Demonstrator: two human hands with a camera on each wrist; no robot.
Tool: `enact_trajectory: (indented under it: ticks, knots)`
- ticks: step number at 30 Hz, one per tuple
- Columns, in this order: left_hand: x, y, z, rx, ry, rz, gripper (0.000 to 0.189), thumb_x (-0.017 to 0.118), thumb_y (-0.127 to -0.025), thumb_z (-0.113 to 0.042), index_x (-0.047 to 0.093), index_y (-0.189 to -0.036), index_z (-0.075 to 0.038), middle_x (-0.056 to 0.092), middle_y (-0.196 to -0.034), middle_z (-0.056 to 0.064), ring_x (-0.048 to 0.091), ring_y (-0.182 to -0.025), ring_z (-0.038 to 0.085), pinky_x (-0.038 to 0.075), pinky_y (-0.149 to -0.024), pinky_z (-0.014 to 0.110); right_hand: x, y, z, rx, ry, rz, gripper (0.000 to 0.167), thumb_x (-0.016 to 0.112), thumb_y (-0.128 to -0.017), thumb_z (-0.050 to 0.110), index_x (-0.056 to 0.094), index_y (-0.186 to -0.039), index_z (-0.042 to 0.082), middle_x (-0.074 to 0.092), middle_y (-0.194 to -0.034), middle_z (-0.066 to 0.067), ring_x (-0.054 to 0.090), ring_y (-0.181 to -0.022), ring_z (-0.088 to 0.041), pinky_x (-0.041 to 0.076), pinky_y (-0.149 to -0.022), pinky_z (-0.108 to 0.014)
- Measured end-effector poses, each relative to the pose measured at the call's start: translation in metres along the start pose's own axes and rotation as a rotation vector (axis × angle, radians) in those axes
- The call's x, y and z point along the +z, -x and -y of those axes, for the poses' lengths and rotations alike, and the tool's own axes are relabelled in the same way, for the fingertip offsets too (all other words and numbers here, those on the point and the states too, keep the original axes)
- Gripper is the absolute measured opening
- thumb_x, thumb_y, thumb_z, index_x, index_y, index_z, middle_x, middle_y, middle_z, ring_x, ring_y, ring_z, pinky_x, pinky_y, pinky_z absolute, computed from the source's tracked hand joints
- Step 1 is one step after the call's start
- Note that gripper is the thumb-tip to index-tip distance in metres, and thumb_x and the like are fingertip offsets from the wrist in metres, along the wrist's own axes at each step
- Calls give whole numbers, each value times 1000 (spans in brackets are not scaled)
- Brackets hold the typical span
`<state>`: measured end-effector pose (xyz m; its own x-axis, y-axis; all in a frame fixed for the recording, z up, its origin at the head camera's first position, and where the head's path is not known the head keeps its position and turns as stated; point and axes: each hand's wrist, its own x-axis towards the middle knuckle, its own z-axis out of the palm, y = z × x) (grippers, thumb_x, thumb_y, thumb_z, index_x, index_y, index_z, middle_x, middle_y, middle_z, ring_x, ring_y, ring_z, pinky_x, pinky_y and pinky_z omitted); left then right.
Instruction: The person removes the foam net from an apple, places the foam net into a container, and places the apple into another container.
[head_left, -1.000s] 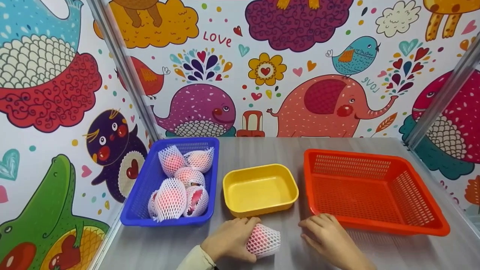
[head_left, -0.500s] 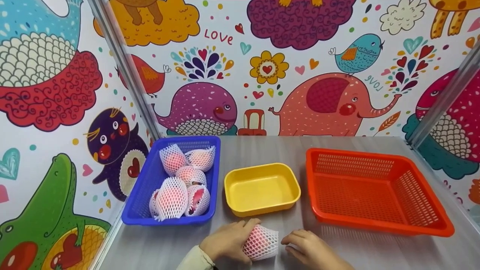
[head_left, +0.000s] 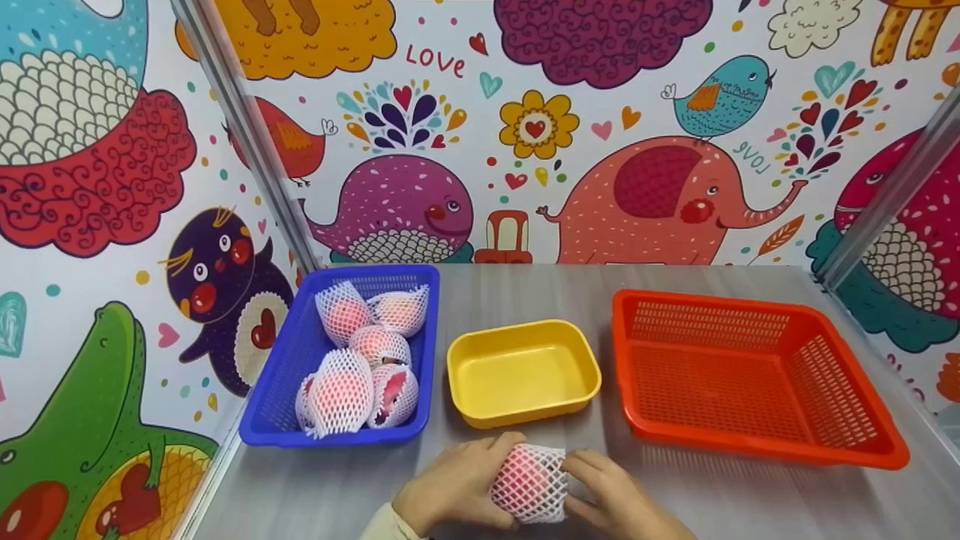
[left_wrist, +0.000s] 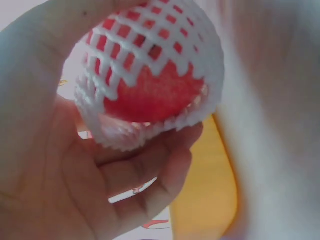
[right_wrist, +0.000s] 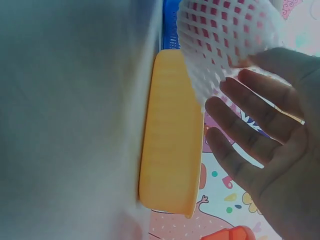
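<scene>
A round red fruit in a white foam net is low in the middle of the head view, in front of the yellow bin. From its left side my left hand grips it, thumb and fingers curled around the net. The left wrist view shows smooth red skin at the net's open end. On the other side, my right hand pinches the loose end of the net between thumb and fingertips. In the right wrist view, the lower fingers of the right hand are spread apart, away from the net.
A blue basket at the left holds several net-wrapped fruits. The yellow bin stands in the middle, with a red basket at the right. Patterned panels close off the grey table's back and sides.
My right hand has moved left from beside the red basket to the net's loose end. My left hand keeps its grip on the fruit.
</scene>
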<state>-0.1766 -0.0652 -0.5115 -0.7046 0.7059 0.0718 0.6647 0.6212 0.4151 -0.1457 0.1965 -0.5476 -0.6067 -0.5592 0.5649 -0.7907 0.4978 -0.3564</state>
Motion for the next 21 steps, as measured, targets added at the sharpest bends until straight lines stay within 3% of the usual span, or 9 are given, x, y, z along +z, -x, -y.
enact_trajectory:
  ticks: [9, 14, 21]
  knots:
    - [0, -2, -7, 72, 82, -42, 90, 90, -65, -42, 43, -140, -25, 59, -111, -13, 57, -93, 1, 50, -82, 23, 5, 1, 4, 57, -139, 54, 63, 86, -78, 25, 57, -134, 16, 59, -128, -2, 60, -113, -20, 53, -92, -39]
    - [2, -2, -10, 93, 101, -41, 89, 88, -69, -41, 43, -144, -25, 59, -121, -12, 57, -102, 3, 50, -90, 28, 9, 2, 3, 43, -149, 39, 71, 86, -79, 33, 53, -138, 12, 59, -130, -5, 60, -115, -23, 52, -94, -40]
    - [4, -2, -12, 145, 196, -37, 84, 86, -75, -32, 43, -147, -23, 59, -128, -12, 57, -110, 2, 48, -96, 27, 9, 5, 7, 207, -124, 88, 79, 85, -74, 51, 54, -137, 15, 58, -131, -2, 60, -115, -21, 53, -92, -43]
